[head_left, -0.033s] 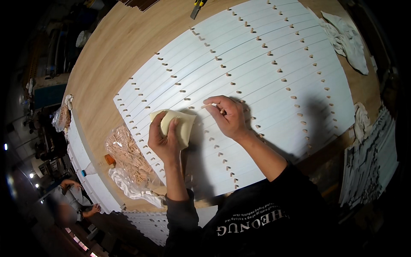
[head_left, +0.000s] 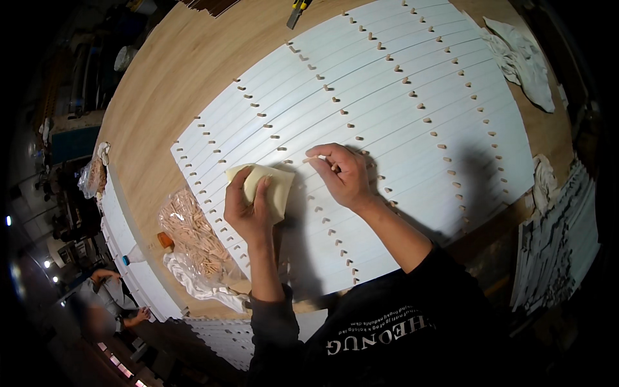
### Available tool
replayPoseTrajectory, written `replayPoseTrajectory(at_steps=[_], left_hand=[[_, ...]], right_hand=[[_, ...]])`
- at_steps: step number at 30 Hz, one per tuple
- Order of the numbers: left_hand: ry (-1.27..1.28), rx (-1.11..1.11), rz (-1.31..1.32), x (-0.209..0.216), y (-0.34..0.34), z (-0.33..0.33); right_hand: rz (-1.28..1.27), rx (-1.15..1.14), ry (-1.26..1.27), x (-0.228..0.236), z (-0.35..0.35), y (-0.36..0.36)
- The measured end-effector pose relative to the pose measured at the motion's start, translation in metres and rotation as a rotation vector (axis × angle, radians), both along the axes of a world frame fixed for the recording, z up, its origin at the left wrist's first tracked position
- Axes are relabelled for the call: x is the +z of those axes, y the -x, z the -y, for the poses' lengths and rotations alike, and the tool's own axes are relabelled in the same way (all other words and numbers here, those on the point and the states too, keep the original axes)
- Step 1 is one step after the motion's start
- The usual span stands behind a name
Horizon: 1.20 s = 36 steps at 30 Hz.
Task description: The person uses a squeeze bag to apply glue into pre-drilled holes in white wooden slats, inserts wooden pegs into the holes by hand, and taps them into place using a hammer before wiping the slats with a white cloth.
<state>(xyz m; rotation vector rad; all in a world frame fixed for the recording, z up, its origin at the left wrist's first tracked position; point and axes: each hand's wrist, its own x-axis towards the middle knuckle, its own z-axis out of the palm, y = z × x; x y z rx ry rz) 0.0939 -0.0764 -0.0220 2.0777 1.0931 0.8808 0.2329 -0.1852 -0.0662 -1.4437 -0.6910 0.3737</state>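
My left hand (head_left: 248, 213) is wrapped round a pale yellow, squarish container (head_left: 276, 193), its thumb and fingers pressed into the sides; its underside is hidden. It hovers above the white slatted boards (head_left: 309, 245). Between the thumb and index finger of my right hand (head_left: 348, 177) is a short wooden dowel (head_left: 311, 159), while a second dowel (head_left: 335, 168) shows against the curled fingers. Rows of small wooden dowels (head_left: 343, 112) stand up from the boards, running across the strips on both sides of my hands.
A clear plastic bag of loose dowels (head_left: 196, 229) lies left of the boards, by an orange cap-like piece (head_left: 166, 241). A utility knife (head_left: 295, 14) rests at the far edge. White cloths (head_left: 522, 61) lie on the right; stacked strips (head_left: 558, 238) stand nearby. Another person (head_left: 109, 300) is at lower left.
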Motion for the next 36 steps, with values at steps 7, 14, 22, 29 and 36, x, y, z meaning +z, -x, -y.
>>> replayPoseTrajectory(at_steps=[7, 14, 22, 29, 36], left_hand=[[-0.067, 0.258, 0.128, 0.019, 0.007, 0.023], [0.351, 0.416, 0.443, 0.040, 0.066, 0.058], [0.354, 0.404, 0.408, 0.036, 0.111, 0.082], [1.097, 0.235, 1.009, 0.003, 0.135, 0.118], [1.719, -0.322, 1.590, -0.044, 0.123, 0.156]], right_hand=[[0.246, 0.050, 0.216, 0.003, -0.003, 0.004], [0.363, 0.121, 0.400, 0.006, -0.008, 0.011], [0.432, 0.121, 0.444, 0.003, -0.009, 0.016], [0.564, 0.171, 0.497, -0.002, -0.011, 0.020], [0.431, 0.207, 0.413, 0.009, -0.007, 0.018]])
